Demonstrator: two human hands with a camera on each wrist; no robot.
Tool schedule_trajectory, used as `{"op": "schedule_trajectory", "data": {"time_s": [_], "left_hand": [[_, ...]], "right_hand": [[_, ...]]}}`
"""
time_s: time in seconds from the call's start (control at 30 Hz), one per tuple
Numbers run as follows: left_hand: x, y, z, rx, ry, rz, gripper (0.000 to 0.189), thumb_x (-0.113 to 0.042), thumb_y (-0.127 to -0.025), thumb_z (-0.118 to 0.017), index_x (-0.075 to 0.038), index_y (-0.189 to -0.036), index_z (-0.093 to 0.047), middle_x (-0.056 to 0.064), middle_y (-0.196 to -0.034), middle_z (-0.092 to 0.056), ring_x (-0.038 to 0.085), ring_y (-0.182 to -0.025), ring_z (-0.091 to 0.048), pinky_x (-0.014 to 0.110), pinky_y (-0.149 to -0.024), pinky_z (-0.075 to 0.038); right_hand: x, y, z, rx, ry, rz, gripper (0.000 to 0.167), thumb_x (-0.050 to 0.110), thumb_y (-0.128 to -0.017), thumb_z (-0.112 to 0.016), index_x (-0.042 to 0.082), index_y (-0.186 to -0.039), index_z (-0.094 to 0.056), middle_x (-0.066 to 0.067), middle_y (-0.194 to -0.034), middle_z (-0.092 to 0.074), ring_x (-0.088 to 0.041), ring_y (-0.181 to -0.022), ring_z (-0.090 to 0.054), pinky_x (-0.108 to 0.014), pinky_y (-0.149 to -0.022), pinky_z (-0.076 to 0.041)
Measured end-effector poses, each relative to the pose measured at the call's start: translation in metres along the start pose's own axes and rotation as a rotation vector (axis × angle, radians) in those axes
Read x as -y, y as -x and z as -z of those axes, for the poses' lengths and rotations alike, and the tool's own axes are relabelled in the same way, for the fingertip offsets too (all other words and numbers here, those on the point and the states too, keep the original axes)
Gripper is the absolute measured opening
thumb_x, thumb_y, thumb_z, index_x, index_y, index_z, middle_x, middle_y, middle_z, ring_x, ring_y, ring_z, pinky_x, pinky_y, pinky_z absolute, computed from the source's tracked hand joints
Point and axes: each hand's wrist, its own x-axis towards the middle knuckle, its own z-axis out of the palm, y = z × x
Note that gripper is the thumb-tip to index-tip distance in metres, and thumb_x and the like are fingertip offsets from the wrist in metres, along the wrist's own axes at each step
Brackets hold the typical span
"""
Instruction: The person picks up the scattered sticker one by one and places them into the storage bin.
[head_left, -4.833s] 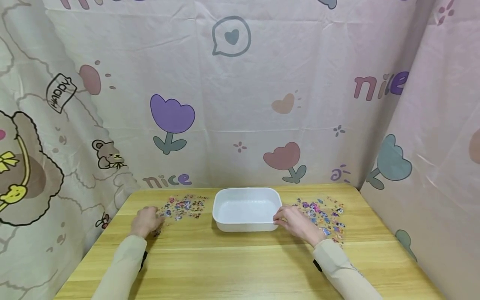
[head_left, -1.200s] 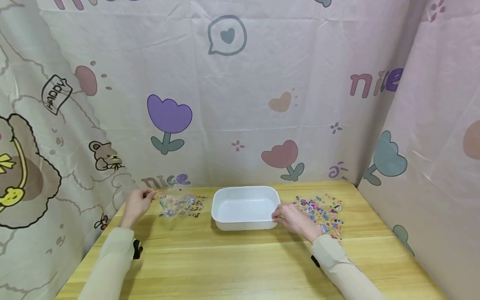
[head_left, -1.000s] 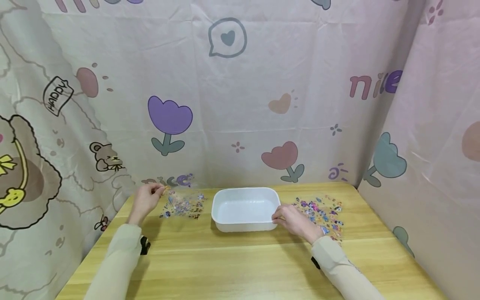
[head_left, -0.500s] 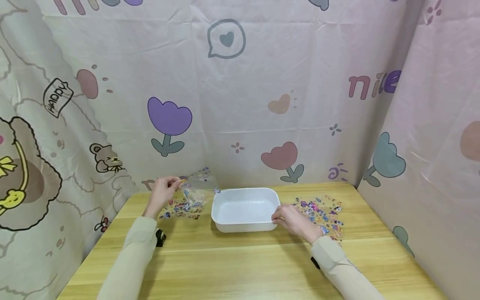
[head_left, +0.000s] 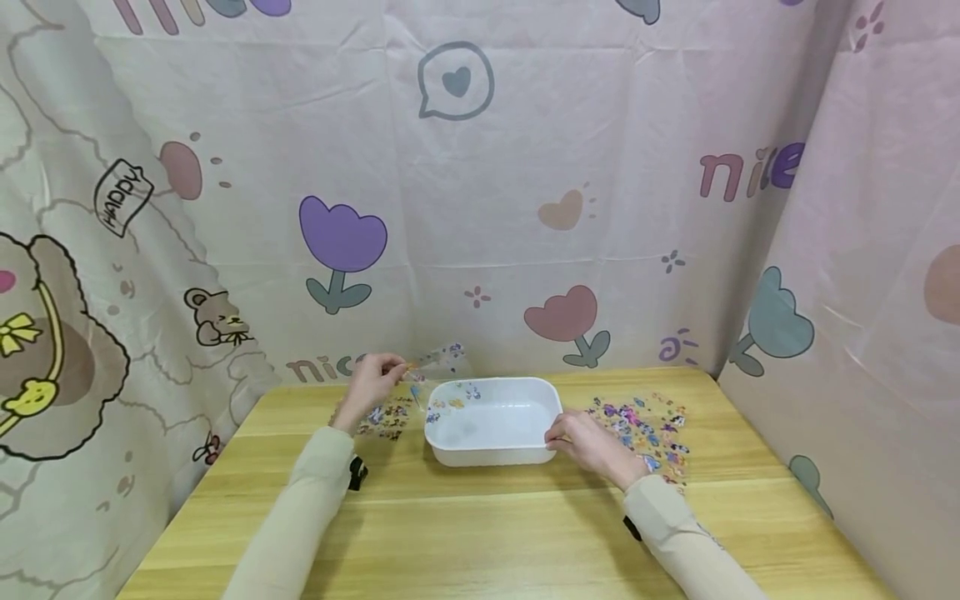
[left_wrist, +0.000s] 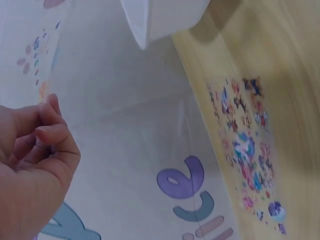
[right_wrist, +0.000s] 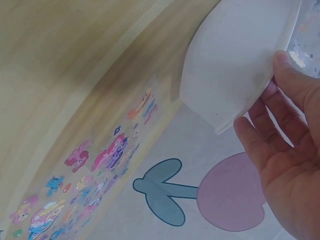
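My left hand (head_left: pixel 371 390) pinches a clear sticker sheet (head_left: pixel 452 353) by its edge, between thumb and fingertips. The sheet hangs over the left side of a white rectangular tub (head_left: pixel 491 456), and small coloured stickers show against the tub's inside. In the left wrist view the pinched sheet (left_wrist: pixel 37 57) is nearly see-through, with fingers curled at its edge. At the tub's right end, my right hand (head_left: pixel 592 443) grips the rim. The right wrist view shows the thumb (right_wrist: pixel 282 62) on the inner side and fingers along the outer wall of the tub (right_wrist: pixel 225 65).
More clear sheets with colourful cartoon stickers (head_left: pixel 386 422) lie left of the tub, partly behind my left hand. Another spread of stickers (head_left: pixel 637 425) lies to the right, partly under my right forearm. A printed curtain (head_left: pixel 480 208) encloses the wooden table (head_left: pixel 450 533) behind and at both sides.
My left hand has picked up a sticker sheet from the left of the table, raised it and carried it right, over the tub. The right hand has stayed on the tub's rim.
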Motion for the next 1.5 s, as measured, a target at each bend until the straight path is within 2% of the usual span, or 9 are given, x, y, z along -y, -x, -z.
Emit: {"op": "schedule_trajectory", "data": {"time_s": [0.17,0.4,0.63,0.8,0.93,1.13,1.23,1.37,1.5], "left_hand": [[-0.009,-0.003,-0.015,0.044,-0.001,0.005,0.019,-0.012,-0.1,-0.055,-0.001,-0.106,-0.07,0.014,-0.093,-0.069,0.019,-0.074,-0.059,0.027,-0.062,-0.047],[-0.021,-0.005,-0.033,0.099,0.004,-0.004,0.018,-0.007,-0.099,-0.054,0.001,-0.103,-0.07,0.019,-0.093,-0.068,0.018,-0.071,-0.055,0.027,-0.059,-0.045],[-0.024,-0.004,-0.055,0.151,-0.062,-0.019,0.016,-0.004,-0.097,-0.055,-0.001,-0.098,-0.07,0.008,-0.083,-0.066,0.017,-0.07,-0.057,0.025,-0.059,-0.046],[-0.031,-0.003,-0.07,0.167,-0.084,-0.009,0.015,-0.005,-0.097,-0.057,-0.002,-0.099,-0.072,0.006,-0.082,-0.067,0.017,-0.07,-0.058,0.026,-0.06,-0.047],[-0.035,-0.003,-0.082,0.162,-0.148,-0.021,0.016,-0.002,-0.094,-0.057,-0.002,-0.094,-0.073,0.009,-0.084,-0.068,0.016,-0.065,-0.056,0.026,-0.057,-0.046],[-0.045,-0.002,-0.101,0.209,-0.255,0.016,0.014,0.001,-0.092,-0.058,-0.001,-0.083,-0.069,0.007,-0.079,-0.065,0.015,-0.061,-0.053,0.025,-0.054,-0.046],[-0.052,-0.003,-0.111,0.186,-0.317,-0.024,0.013,0.001,-0.091,-0.061,-0.002,-0.08,-0.067,0.006,-0.073,-0.064,0.016,-0.063,-0.057,0.027,-0.057,-0.049],[-0.057,-0.003,-0.125,0.116,-0.429,-0.102,0.011,0.003,-0.088,-0.066,-0.003,-0.079,-0.065,0.007,-0.071,-0.065,0.017,-0.063,-0.059,0.029,-0.058,-0.051],[-0.059,-0.001,-0.136,0.064,-0.486,-0.105,0.005,-0.001,-0.084,-0.071,-0.003,-0.082,-0.066,0.009,-0.074,-0.066,0.017,-0.063,-0.059,0.033,-0.058,-0.051]], "right_hand": [[0.001,0.0,0.0,0.007,-0.004,-0.006,0.008,0.009,-0.084,-0.073,0.008,-0.091,-0.076,-0.002,-0.087,-0.072,-0.016,-0.082,-0.066,-0.029,-0.077,-0.055],[0.001,0.0,0.0,0.014,-0.017,-0.022,0.009,0.008,-0.084,-0.073,0.007,-0.092,-0.076,-0.003,-0.088,-0.072,-0.016,-0.082,-0.066,-0.029,-0.077,-0.055],[0.001,0.001,-0.001,0.01,-0.031,-0.019,0.009,0.007,-0.083,-0.073,0.006,-0.092,-0.076,-0.004,-0.088,-0.073,-0.016,-0.081,-0.066,-0.028,-0.076,-0.055],[0.001,0.001,0.0,0.009,-0.027,-0.022,0.009,0.007,-0.084,-0.073,0.006,-0.092,-0.076,-0.004,-0.088,-0.072,-0.016,-0.081,-0.067,-0.028,-0.076,-0.056],[0.001,0.0,0.0,0.012,-0.028,-0.023,0.009,0.007,-0.084,-0.073,0.006,-0.092,-0.076,-0.004,-0.088,-0.072,-0.016,-0.081,-0.066,-0.028,-0.076,-0.056],[0.002,0.0,0.0,0.012,-0.025,-0.013,0.009,0.006,-0.083,-0.074,0.006,-0.091,-0.076,-0.004,-0.087,-0.072,-0.015,-0.08,-0.066,-0.028,-0.076,-0.055],[0.003,0.0,0.001,0.004,-0.024,-0.015,0.008,0.006,-0.083,-0.074,0.005,-0.091,-0.076,-0.004,-0.086,-0.072,-0.016,-0.08,-0.066,-0.028,-0.075,-0.055],[0.003,0.0,0.001,0.015,-0.039,-0.022,0.009,0.006,-0.083,-0.073,0.005,-0.092,-0.076,-0.004,-0.087,-0.072,-0.016,-0.081,-0.067,-0.028,-0.076,-0.056],[0.001,0.0,0.0,0.021,-0.041,-0.03,0.009,0.007,-0.083,-0.073,0.006,-0.092,-0.076,-0.003,-0.088,-0.072,-0.015,-0.081,-0.066,-0.028,-0.076,-0.055]]}}
